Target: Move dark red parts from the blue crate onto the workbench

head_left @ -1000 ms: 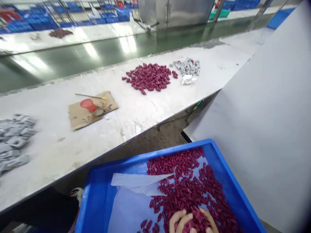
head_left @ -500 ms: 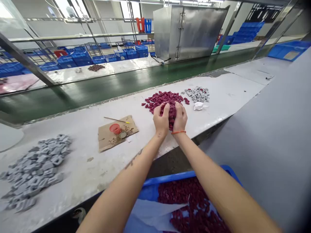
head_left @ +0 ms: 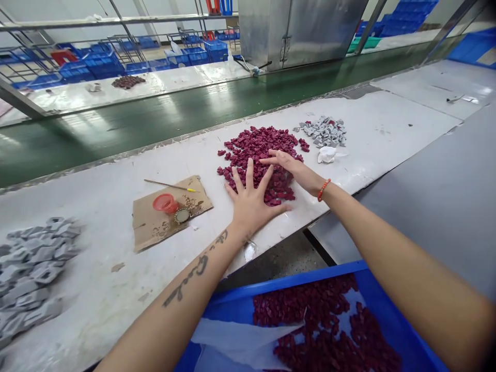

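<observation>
While a green conveyor belt stretches along behind, the action is all on the long white-topped workbench, with a blue crate of maroon pieces on a pale plastic sheet down at the bottom of the view. Centre stage, a loose heap of small maroon pieces sits on the bench, between a cardboard scrap carrying a red cup and a small grey heap beside a crumpled white tissue. Both hands are open, clenching nothing! The left hand lies flat at the heap's near edge, fingers splayed wide, while the right hand stretches flat across the top, fingertips aimed toward the left hand. That looks like sound handling: flat palms and spread fingers, kept light, should move these small pieces without flicking them across the bench.
</observation>
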A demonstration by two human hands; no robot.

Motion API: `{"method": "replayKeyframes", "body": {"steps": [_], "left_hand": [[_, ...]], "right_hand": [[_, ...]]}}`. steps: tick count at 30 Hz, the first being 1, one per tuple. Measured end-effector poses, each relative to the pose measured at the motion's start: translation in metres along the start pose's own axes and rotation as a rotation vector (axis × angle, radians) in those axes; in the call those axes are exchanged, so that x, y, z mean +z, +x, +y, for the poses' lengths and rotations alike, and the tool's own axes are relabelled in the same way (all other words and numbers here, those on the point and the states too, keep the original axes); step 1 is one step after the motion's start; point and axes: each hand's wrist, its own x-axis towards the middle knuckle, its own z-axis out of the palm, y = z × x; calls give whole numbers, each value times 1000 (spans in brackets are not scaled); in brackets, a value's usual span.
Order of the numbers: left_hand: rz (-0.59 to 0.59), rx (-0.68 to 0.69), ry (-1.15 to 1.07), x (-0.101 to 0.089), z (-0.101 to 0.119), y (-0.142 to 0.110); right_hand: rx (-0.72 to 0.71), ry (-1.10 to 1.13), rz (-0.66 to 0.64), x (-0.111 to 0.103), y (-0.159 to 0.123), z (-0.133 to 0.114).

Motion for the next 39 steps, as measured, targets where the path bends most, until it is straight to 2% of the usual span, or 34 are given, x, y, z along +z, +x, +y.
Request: {"method": "replayKeyframes", "body": {"steps": [2,4,7,9,10,12,15,17,18,19,21,24,27,30,34,39], "left_hand": [[37,-26,38,9,4,17],[54,-23,35,12,5,41],[62,-19,36,10,7,65],[84,0,24,15,11,52],[96,-3,-3,22,15,34],[100,-82,-100,46,29,-28],[5,-412,-254,88,57,-156],[-56,-667,-313,109,74,-235],[-77,-731,-318,116,80,-267],[-91,-789,-320,121,85,-294],[-106,-870,-311,128,93,-333],[-117,-1032,-297,136,105,-371],[-130,-1158,-325,146,118,-393],[-144,-1169,-467,155,125,-402],[-157,-1190,-732,152,119,-409],[-197,-1225,-1011,141,108,-422]], "right_hand": [[-19,-45,-56,-9,3,1],[-45,-82,-45,-15,11,3],[-91,-113,74,-21,15,1],[-124,-126,224,-22,-6,-6],[-138,-136,312,-21,-27,-10],[-146,-175,487,-14,-93,-12],[-17,-313,680,7,-226,4],[169,-424,601,24,-312,31],[283,-458,559,33,-347,48],[388,-490,537,43,-376,65],[558,-535,512,66,-413,96],[723,-576,489,109,-435,116],[793,-563,455,153,-448,105],[817,-487,418,184,-465,86],[802,-317,397,202,-481,70],[850,-100,483,213,-487,47]]}}
